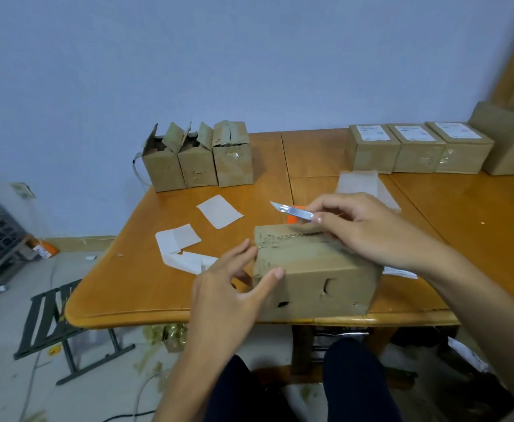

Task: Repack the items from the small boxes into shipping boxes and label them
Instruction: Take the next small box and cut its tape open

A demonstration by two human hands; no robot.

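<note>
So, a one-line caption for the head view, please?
The right hand holds a craft knife over a cardboard box braced by the left hand.

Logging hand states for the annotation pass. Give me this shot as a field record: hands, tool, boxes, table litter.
left hand: open, fingers and thumb resting against the left end of the front box
right hand: pinches knife, blade raised, not touching the box
front box state: closed, ragged seam on top, holes in near face
back left: three opened boxes, flaps up
back right: three labelled boxes, closed, in a row
table: loose paper sheets left of the front box
</note>
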